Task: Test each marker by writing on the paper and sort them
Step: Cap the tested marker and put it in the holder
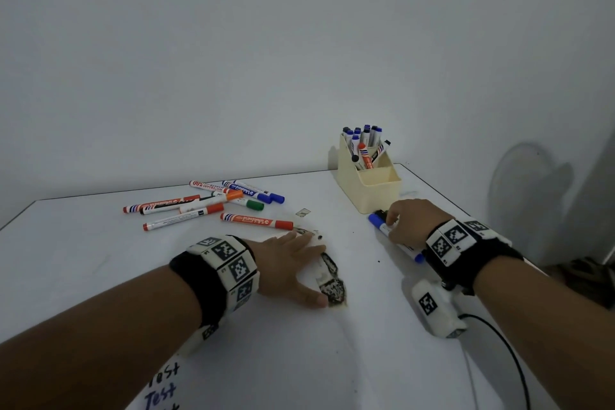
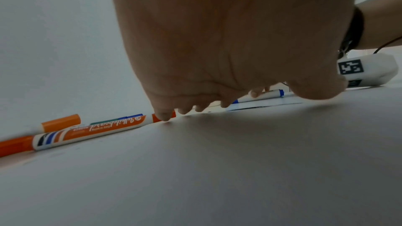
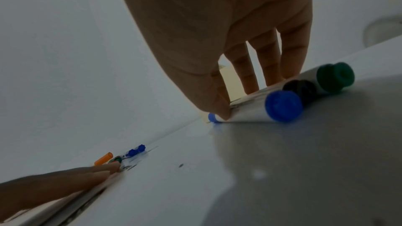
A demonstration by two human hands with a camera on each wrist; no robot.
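Hidden: the paper (image 1: 163, 386) is cut off at the head view's 7 o'clock edge, under the left forearm; only handwritten "Test" lines show.
Hard to make out: a dark, rough-edged patch (image 1: 332, 286) on the table (image 1: 83, 260) lies by the left hand's thumb; what it is cannot be told.
Left hand (image 1: 286, 266): spread flat on the table, fingers straight, holding nothing. Its wrist view puts the fingertips (image 2: 163, 116) just in front of an orange marker (image 2: 91, 130).
Right hand (image 1: 407, 223): at 3 o'clock of the left one, fingers curled down onto a group of markers, thumb pressed to the blue marker (image 1: 396, 238).
Only in the right wrist view: three butt ends side by side under that hand, blue, a black marker (image 3: 301, 90) and a green marker (image 3: 335, 76); the head view shows mostly the blue one.
Loose markers (image 1: 203, 205): heaped at 11 o'clock of the left hand, orange, blue and green caps.
Organizer (image 1: 369, 183): cream, at 12 o'clock of the right hand, with upright markers in its rear compartments.
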